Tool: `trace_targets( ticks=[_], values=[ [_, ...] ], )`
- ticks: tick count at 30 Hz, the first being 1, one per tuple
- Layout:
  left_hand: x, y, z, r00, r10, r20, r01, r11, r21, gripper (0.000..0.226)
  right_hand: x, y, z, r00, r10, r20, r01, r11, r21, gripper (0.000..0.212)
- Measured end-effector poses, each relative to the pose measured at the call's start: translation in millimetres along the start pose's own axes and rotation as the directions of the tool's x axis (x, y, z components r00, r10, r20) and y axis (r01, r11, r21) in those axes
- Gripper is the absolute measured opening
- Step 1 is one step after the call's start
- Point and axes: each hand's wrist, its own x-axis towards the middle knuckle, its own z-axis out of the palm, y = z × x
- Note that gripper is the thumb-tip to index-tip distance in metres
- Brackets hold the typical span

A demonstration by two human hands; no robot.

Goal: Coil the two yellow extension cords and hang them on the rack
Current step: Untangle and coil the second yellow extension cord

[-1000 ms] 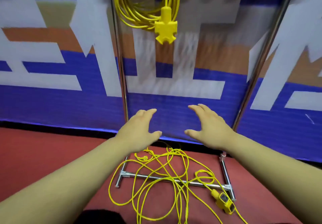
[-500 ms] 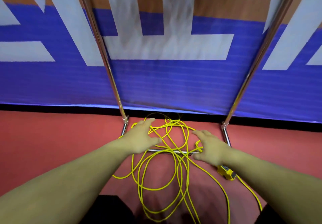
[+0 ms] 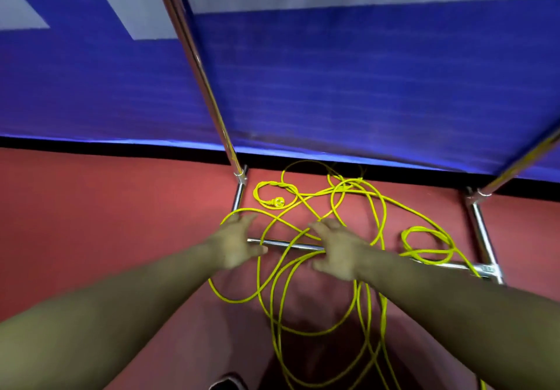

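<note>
- Both bare arms reach down and forward over the red floor [image 3: 121,222].
- The yellow extension cord [image 3: 384,216] lies uncoiled in loose, tangled loops on that floor, draped across the low crossbar [image 3: 291,245] of the rack [image 3: 209,95].
- Its plug [image 3: 277,201] sits near the rack's left foot, beyond the hands.
- The left hand [image 3: 236,247] hovers over the crossbar's left end, fingers spread, its grip open and around nothing.
- The right hand [image 3: 341,251] is just beside it, over the bar where strands cross; fingers extended, grip likewise open, with cord running beneath the palm.
- A blue-and-white banner [image 3: 348,86] hangs behind the rack's chrome uprights.
</note>
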Motion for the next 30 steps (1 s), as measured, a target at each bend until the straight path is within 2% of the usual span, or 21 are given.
trace_targets(
  ticks=[4, 7, 10, 13, 15, 17, 20, 23, 25, 27, 30],
  values=[
    [66, -15, 11, 0.996, 0.045, -0.081, -0.04, 0.997, 0.063, 0.092, 86, 7, 6, 0.994, -0.003, -0.105, 0.006, 1.0, 0.024, 0.093],
    [112, -23, 28, 0.993, 0.05, -0.111, -0.034, 0.989, 0.144, 0.098, 138, 19, 18, 0.992, 0.061, -0.114, -0.058, 0.998, 0.028, 0.09],
    [125, -30, 48, 0.999, -0.013, -0.044, 0.02, 0.986, 0.168, 0.089, 144, 27, 37, 0.991, 0.086, -0.106, -0.081, 0.996, 0.047, 0.075],
    [113, -36, 61, 0.993, -0.008, -0.114, 0.032, 0.979, 0.202, 0.077, 129, 28, 42, 0.968, 0.032, -0.247, -0.008, 0.995, 0.097, 0.056],
    [106, -42, 64, 0.984, -0.055, -0.17, 0.069, 0.995, 0.075, 0.071, 117, 27, 35, 0.938, 0.042, -0.345, 0.025, 0.982, 0.186, 0.049],
    [99, -45, 69, 0.977, -0.101, -0.186, 0.085, 0.992, -0.092, 0.065, 100, 26, 29, 0.929, -0.002, -0.37, 0.098, 0.966, 0.24, 0.048],
    [84, -43, 79, 0.975, -0.084, -0.205, 0.054, 0.987, -0.149, 0.068, 59, 33, 28, 0.952, -0.091, -0.294, 0.199, 0.911, 0.362, 0.058],
    [73, -32, 79, 0.967, 0.058, -0.246, -0.11, 0.973, -0.205, 0.081, 21, 47, 28, 0.978, -0.123, -0.167, 0.189, 0.858, 0.477, 0.062],
    [68, -22, 76, 0.951, 0.209, -0.227, -0.243, 0.961, -0.134, 0.087, 6, 49, 27, 0.989, -0.128, -0.073, 0.147, 0.832, 0.534, 0.058],
    [67, -12, 76, 0.942, 0.301, -0.147, -0.305, 0.952, -0.007, 0.089, 0, 49, 27, 0.987, -0.16, 0.029, 0.113, 0.804, 0.584, 0.054],
    [68, 0, 80, 0.952, 0.294, -0.087, -0.289, 0.955, 0.058, 0.093, 1, 55, 23, 0.98, -0.159, 0.122, 0.044, 0.765, 0.643, 0.053]
  ],
)
